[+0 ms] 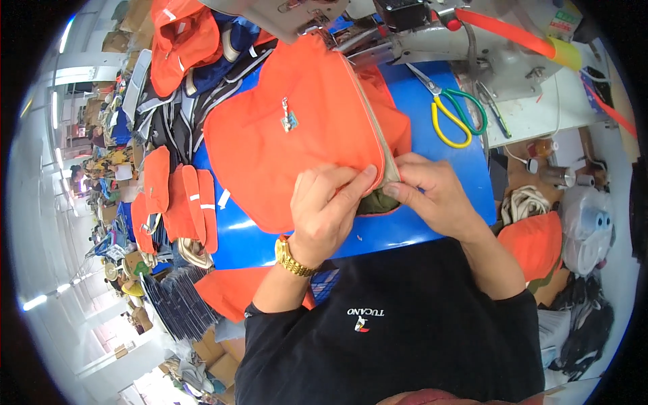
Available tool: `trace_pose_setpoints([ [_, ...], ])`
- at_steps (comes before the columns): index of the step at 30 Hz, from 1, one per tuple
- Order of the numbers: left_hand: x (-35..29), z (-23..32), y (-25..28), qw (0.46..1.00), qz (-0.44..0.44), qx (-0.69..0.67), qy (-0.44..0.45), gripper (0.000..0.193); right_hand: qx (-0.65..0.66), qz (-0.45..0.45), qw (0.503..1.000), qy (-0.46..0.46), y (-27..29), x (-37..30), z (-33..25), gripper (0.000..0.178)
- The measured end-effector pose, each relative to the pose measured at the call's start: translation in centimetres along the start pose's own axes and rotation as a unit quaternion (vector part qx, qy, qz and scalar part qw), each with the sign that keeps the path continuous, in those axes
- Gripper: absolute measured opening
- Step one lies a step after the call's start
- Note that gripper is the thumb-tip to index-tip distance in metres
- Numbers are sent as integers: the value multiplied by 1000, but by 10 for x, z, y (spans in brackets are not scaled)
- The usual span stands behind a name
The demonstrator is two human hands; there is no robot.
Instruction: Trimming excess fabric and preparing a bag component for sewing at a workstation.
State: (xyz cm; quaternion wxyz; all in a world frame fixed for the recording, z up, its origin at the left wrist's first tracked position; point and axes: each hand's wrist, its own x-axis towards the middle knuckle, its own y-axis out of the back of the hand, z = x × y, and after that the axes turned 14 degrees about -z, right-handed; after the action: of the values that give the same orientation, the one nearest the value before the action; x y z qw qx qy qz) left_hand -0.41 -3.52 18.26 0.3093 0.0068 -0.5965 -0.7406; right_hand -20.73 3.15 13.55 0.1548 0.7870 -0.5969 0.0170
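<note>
A large orange fabric piece (290,135) with a beige zipper strip along its right edge lies on a blue work surface (439,148), reaching up under a sewing machine (432,30). A small metal zipper pull hangs on its middle. My left hand (327,206), with a gold watch at the wrist, presses flat on the fabric's near corner. My right hand (432,189) pinches the zipper edge at that same corner, where olive lining shows underneath. Both hands touch the fabric and meet fingertip to fingertip.
Scissors with yellow and green handles (452,111) lie on the blue surface, right of the fabric. Piles of orange and navy cut pieces (179,196) fill the left side. More orange fabric (536,243) and bags sit low on the right.
</note>
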Motion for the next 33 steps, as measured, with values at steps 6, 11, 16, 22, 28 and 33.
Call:
trace_pose_setpoints([
  [6, 7, 2, -1, 1000, -15, -9, -3, 39, 83, 17, 996, 3, -6, 1, -1, 18],
  [11, 17, -10, -3, 1000, -19, -7, 22, 37, 87, 22, 995, -42, 2, 13, 6, 17],
  [16, 33, -29, -7, 1000, 0, 7, 0, 36, 124, 22, 990, -66, 12, 30, 7, 16],
  [22, 47, -49, -11, 1000, 8, 7, 2, 35, 119, 39, 991, -47, 16, 52, 17, 17],
  [28, 60, -69, -10, 1000, 16, 10, 3, 34, 110, 39, 993, -34, 25, 73, 26, 20],
  [33, 71, -89, -10, 999, 22, 26, -11, 33, 101, 63, 993, -5, 28, 95, 32, 22],
])
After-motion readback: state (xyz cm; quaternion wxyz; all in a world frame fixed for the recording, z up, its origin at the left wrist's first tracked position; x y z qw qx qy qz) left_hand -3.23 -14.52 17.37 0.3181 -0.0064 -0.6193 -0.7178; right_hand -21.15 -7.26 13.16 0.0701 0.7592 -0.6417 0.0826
